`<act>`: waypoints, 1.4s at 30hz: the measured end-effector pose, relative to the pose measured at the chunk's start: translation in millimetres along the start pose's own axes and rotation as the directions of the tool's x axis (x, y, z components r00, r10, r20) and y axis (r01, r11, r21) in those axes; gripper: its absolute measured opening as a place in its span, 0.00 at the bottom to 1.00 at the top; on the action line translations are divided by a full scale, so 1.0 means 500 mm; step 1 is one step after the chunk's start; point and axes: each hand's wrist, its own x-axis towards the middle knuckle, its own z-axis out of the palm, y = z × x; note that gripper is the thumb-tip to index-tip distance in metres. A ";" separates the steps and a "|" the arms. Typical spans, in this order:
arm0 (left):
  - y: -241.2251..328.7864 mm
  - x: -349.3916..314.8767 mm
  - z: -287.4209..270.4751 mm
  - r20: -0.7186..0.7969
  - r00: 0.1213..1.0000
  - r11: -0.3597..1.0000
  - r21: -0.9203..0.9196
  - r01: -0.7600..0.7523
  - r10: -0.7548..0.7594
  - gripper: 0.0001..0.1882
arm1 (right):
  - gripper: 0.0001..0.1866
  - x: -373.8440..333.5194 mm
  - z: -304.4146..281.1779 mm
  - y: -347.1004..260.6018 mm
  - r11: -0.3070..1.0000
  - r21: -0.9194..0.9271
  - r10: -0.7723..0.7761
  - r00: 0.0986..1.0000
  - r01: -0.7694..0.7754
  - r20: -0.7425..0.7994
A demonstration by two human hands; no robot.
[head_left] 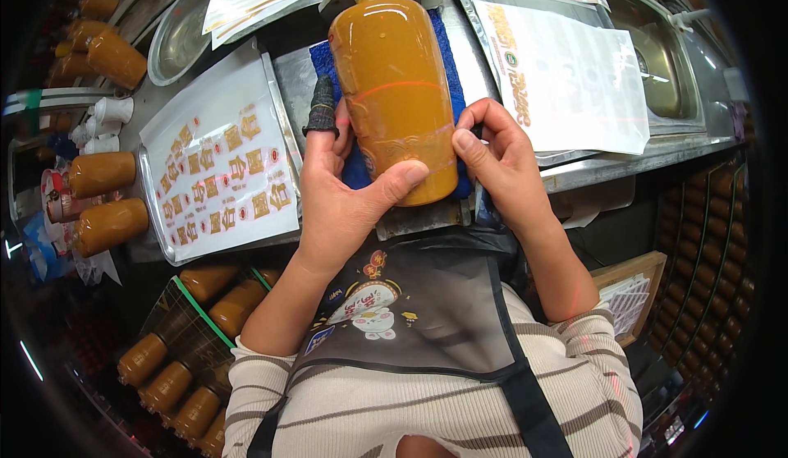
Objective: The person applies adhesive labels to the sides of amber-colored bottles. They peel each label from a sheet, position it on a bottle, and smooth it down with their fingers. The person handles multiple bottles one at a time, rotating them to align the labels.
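A large glass bottle [398, 89], amber-orange in colour, lies on a blue cloth [450, 56] with its neck pointing away from me. My left hand [341, 187] grips its lower left side, the thumb pressed on the front near the base. A dark, ribbed finger cover [322, 101] sits on the left index finger, which points up beside the glass. At the bottle's lower right edge is my right hand [505, 158], fingers curled and thumb near the index finger. Something dark shows between those fingers. Whether they pinch anything else is hidden.
To the left, a metal tray [287, 130] bears a sheet of gold and red stickers [222, 171]. More printed sheets [574, 89] lie on the right, beside a metal basin [657, 56]. Amber bottles [103, 175] stand at the left, with several in a green-edged crate [193, 310] below.
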 end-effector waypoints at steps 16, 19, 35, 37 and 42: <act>-0.019 -0.007 -0.013 0.061 0.995 0.972 0.216 -0.093 0.082 0.52 | 0.09 -0.005 -0.010 0.003 1.000 0.003 0.030 0.999 -0.030 0.015; -0.030 -0.011 -0.037 0.166 0.974 0.903 0.376 -0.208 0.155 0.62 | 0.07 -0.012 -0.018 -0.002 0.998 0.037 0.065 0.984 -0.060 -0.163; -0.059 -0.027 -0.001 0.045 0.957 0.796 0.544 -0.264 0.286 0.62 | 0.11 -0.048 0.060 -0.032 0.749 -0.594 -0.494 0.846 0.294 -0.203; -0.068 -0.023 -0.005 0.059 0.952 0.817 0.499 -0.289 0.301 0.62 | 0.10 -0.050 0.039 -0.031 0.904 -0.392 -0.297 0.908 0.168 -0.296; -0.082 -0.019 -0.032 0.104 0.951 0.833 0.461 -0.306 0.291 0.62 | 0.10 -0.056 0.041 -0.028 0.916 -0.309 -0.354 0.876 0.254 -0.329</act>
